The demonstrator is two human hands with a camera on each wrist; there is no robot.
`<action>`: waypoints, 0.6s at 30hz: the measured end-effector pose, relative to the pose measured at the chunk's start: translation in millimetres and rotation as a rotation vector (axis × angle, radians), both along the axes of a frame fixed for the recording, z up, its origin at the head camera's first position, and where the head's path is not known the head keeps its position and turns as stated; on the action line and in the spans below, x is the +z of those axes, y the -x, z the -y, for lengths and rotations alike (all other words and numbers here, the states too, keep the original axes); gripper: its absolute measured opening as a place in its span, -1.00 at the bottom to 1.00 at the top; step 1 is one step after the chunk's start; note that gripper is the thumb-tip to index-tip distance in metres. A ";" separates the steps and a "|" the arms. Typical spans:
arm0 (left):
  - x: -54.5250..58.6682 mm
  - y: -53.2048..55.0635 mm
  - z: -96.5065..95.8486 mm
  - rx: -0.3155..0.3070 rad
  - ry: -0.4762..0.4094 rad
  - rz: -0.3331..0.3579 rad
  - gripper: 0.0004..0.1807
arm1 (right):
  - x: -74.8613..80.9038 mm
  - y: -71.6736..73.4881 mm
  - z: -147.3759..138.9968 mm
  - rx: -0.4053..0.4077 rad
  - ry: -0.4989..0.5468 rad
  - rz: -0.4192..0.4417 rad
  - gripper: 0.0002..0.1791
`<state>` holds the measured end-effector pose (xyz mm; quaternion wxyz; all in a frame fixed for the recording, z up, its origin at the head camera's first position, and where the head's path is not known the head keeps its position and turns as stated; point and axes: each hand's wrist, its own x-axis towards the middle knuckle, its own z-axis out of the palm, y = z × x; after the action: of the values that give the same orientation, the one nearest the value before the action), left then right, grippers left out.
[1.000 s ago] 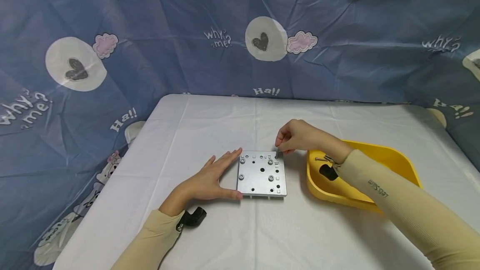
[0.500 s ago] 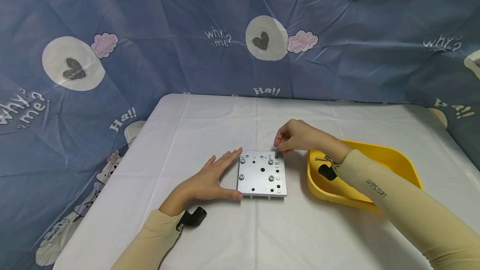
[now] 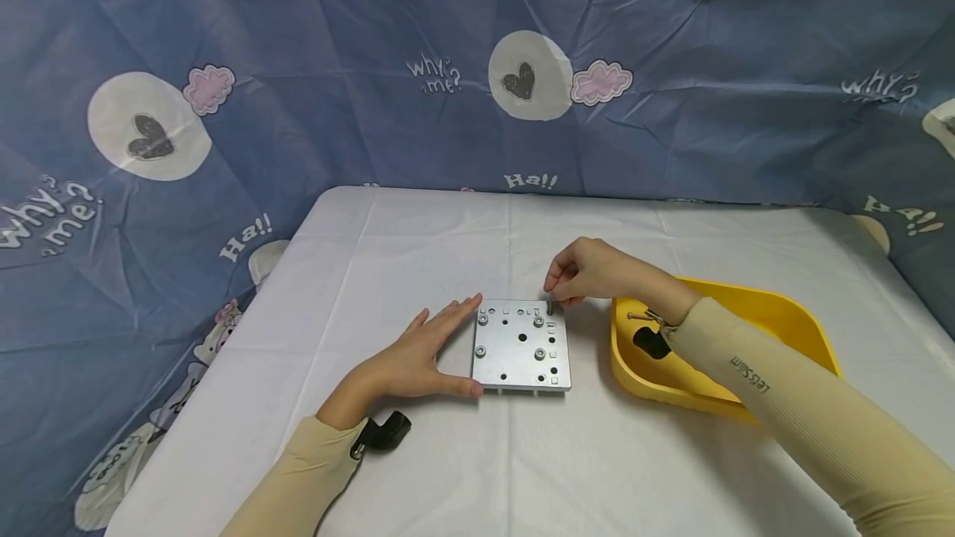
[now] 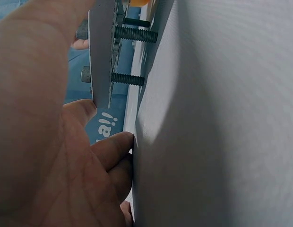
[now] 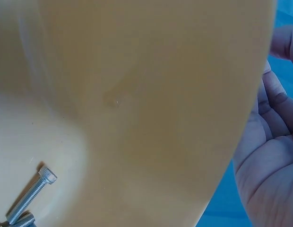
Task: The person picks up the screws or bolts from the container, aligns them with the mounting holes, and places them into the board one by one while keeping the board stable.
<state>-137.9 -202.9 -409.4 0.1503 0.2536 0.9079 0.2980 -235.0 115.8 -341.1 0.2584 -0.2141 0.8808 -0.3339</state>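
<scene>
A silver metal plate [image 3: 508,361] with several holes stands on the white tablecloth, raised on the bolts through it. Several socket-head bolts are seated in it; their threaded shanks [image 4: 132,33] stick out underneath in the left wrist view. My left hand [image 3: 410,363] lies along its left side, thumb at the near corner and index fingertip at the far corner, fingers straight and spread. At the far right corner my right hand [image 3: 585,272] pinches a bolt [image 3: 550,305], upright at a hole there. The fingers cover most of its head.
Right of the plate stands a yellow bin [image 3: 791,305], partly under the right forearm. Loose bolts [image 5: 30,195] lie inside it. A blue patterned cloth [image 3: 418,131] hangs behind the table.
The bolt in my right hand has sunk slightly and stands straighter at the corner hole, with the fingertips shifting a little left. My left hand and the plate stay put.
</scene>
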 end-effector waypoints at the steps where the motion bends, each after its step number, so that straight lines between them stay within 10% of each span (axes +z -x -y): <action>1: 0.0 0.0 -0.1 0.000 -0.002 -0.002 0.38 | 0.0 0.0 -0.3 0.001 0.002 0.000 -0.90; 18: 0.9 -0.7 0.0 0.000 0.006 -0.004 0.40 | -0.3 -1.3 -3.6 0.019 0.020 0.011 -0.91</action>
<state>-137.2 -202.9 -408.5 0.1491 0.2539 0.9090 0.2949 -233.7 119.4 -341.4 0.2641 -0.2234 0.8739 -0.3414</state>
